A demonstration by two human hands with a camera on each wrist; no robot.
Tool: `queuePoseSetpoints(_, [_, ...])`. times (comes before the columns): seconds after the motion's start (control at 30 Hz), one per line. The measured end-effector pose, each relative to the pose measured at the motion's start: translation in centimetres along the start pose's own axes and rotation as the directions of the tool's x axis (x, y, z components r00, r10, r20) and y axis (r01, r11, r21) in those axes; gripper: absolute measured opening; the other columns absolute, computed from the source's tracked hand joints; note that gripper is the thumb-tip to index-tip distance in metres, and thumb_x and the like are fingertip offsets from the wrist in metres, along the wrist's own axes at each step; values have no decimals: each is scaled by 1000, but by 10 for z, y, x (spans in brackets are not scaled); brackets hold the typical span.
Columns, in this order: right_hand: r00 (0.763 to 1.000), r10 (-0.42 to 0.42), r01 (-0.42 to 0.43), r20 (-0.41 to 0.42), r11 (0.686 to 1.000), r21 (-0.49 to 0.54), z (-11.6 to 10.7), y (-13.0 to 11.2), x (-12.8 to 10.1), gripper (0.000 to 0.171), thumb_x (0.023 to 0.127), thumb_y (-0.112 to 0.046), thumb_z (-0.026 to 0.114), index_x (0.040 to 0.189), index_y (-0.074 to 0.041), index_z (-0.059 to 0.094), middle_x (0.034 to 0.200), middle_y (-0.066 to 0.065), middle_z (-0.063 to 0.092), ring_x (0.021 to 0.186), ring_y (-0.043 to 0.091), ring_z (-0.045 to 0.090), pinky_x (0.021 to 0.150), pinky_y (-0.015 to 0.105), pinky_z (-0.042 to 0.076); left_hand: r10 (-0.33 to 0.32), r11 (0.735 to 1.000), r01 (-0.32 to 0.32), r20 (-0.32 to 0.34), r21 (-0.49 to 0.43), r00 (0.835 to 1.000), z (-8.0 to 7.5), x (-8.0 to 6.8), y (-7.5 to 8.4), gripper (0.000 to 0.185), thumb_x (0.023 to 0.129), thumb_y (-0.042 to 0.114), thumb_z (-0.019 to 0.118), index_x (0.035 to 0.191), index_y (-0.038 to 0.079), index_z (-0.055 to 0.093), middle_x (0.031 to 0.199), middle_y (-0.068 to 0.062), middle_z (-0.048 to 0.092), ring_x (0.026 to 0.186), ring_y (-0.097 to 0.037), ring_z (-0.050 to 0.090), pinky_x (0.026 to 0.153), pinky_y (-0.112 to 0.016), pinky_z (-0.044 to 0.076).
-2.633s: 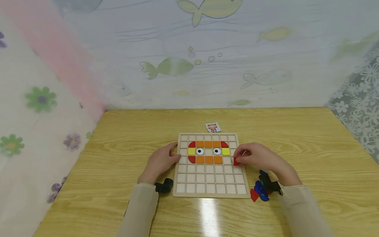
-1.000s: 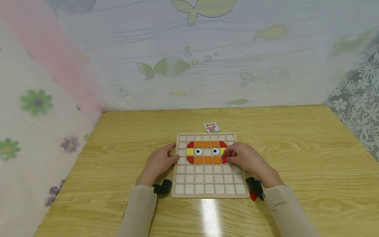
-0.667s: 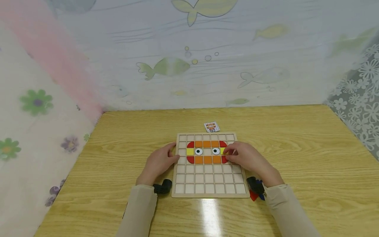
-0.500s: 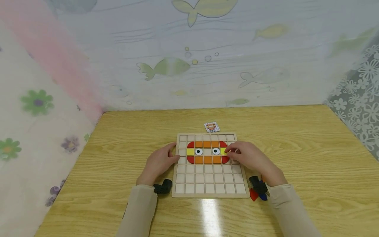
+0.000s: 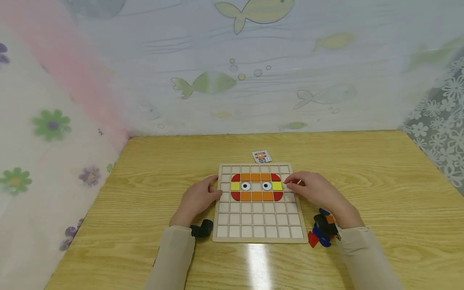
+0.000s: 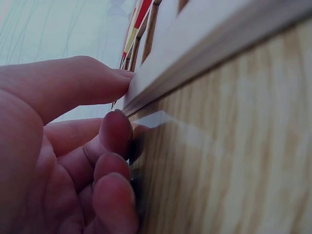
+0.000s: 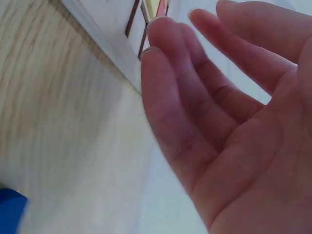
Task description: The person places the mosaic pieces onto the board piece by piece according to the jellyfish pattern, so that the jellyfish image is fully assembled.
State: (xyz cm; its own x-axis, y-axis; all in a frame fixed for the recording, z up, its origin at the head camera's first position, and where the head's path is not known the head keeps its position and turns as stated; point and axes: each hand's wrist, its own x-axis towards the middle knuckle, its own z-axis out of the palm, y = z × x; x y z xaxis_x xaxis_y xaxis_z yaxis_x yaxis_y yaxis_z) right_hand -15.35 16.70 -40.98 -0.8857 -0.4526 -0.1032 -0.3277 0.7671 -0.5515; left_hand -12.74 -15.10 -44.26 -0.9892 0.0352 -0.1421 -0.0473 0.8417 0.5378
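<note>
Resting left hand (image 5: 197,199) vs square wooden grid board (image 5: 258,219).

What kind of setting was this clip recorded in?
Probably a small tabletop play or craft corner: a wooden table hemmed in by fish-print and floral curtains, with a grid puzzle board and loose coloured tiles between the hands.

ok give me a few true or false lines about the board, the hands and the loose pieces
1. The left hand rests against the wooden board's left edge. True.
2. The right hand holds a red piece. False: its palm shows empty, fingers relaxed.
3. Every cell of the board is filled. False: the lower rows are bare.
4. Loose pieces lie by the board's near right corner. True.
5. A small card lies beyond the board. True.
</note>
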Motion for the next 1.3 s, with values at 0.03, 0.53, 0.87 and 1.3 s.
queuePoseSetpoints(0.03, [1000, -12, 12, 4, 1000, -18, 0, -2, -1, 21, 89, -25, 54, 104, -14, 63, 88, -3, 57, 77, 14, 50, 70, 32, 42, 1, 1000, -1, 0, 0, 1000, 0, 0, 0, 54, 82, 36, 59, 131, 18, 46, 71, 7, 52, 59, -11, 45, 55, -28, 34])
queuePoseSetpoints(0.53, [1000, -28, 28, 9, 998, -55, 2, 7, -22, 22, 87, -25, 57, 104, -13, 64, 86, -7, 57, 78, 12, 51, 72, 34, 42, -17, 1000, 17, 8, 1, 1000, -1, -1, -4, 54, 82, 36, 59, 132, 19, 45, 72, 7, 52, 60, -12, 46, 56, -28, 35])
queuePoseSetpoints(0.87, [999, -44, 44, 16, 999, -29, -3, 24, -36, 23, 88, -27, 55, 106, -14, 63, 89, -7, 58, 79, 11, 52, 70, 32, 43, -17, 1000, 17, 11, 2, 1000, 1, -1, -2, 55, 81, 37, 59, 132, 20, 45, 72, 7, 53, 60, -11, 46, 57, -28, 35])
queuePoseSetpoints(1.3, [998, -59, 59, 15, 997, -50, -11, 47, -59, 26, 88, -35, 54, 104, -18, 63, 85, -11, 54, 75, 6, 52, 65, 27, 44, -15, 1000, 15, 7, -2, 1000, 0, 1, -1, 55, 82, 37, 59, 132, 20, 45, 72, 7, 53, 61, -11, 47, 58, -28, 35])
